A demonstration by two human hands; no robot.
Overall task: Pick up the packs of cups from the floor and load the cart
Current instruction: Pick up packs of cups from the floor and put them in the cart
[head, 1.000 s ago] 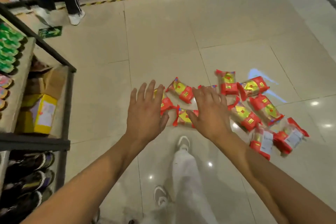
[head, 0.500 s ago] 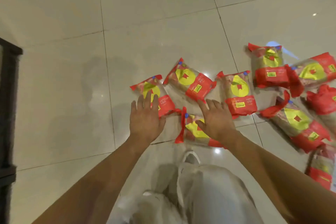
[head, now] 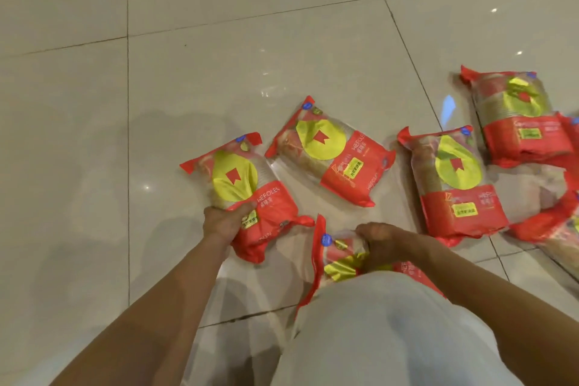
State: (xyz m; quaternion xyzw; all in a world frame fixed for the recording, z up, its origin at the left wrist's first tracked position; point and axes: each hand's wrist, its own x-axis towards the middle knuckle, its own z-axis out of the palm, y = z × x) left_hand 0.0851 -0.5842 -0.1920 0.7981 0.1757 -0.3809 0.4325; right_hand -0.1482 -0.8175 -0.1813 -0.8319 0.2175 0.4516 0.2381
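Several red and clear packs of cups with yellow labels lie on the pale tiled floor. My left hand [head: 226,222] grips the leftmost pack [head: 241,185] at its lower left side. My right hand [head: 383,243] is closed on the nearest pack [head: 336,263], which lies close to my knee and is partly hidden by it. Two more packs lie beyond: one in the middle [head: 332,152] and one to the right [head: 454,182]. Another pack [head: 520,117] lies at the far right. No cart is in view.
My knee in light trousers [head: 385,332] fills the lower middle. More packs [head: 560,222] overlap at the right edge. Glossy floor tiles [head: 94,166] stretch to the left and ahead.
The camera has dropped much closer to the floor. Both hands went from hovering flat over the packs to closing on them, the left on the leftmost pack, the right on the nearest one.
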